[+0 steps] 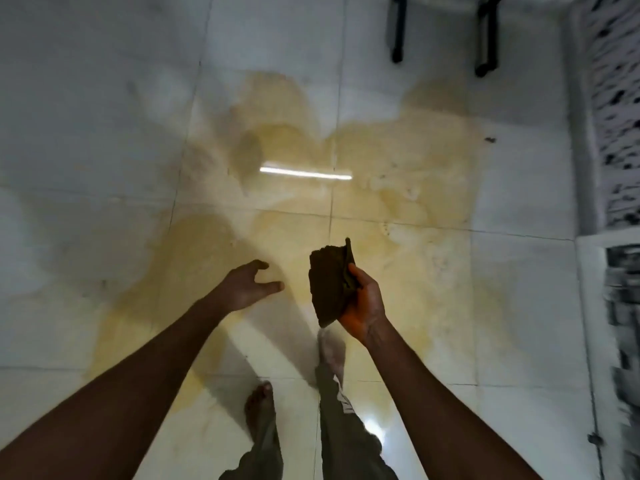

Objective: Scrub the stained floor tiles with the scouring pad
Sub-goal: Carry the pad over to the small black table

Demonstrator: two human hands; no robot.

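Your 2 bare forearms fill the lower part of the view, both reaching forward and down over the floor tiles (104,140). Your right hand (363,306) is raised in front of you with the wrist bent and the palm turned inward, and it grips the scouring pad (329,285): the thumb presses across the pad's near face and the other fingers curl behind it, out of sight. That dark, brownish pad stands nearly on edge in the grip, its upper corner poking above your thumb and its lower corner hanging past the heel of your palm, well clear of the floor. To the left of that grip, apart from the pad, your left hand (247,289) holds nothing; its fingers are loose and slightly bent, thumb spread away from them, palm facing the pad. Ahead of the grip and beneath it, a wide yellow-brown stain (398,161) spreads across several pale tiles and their grout lines, with a bright strip of reflected light on the wet surface. Below the grip, closer to you, your 2 bare feet stand on the stained patch, with trouser legs (346,441) above them. Far beyond the grip, 2 black furniture legs (398,29) stand on the tiles.
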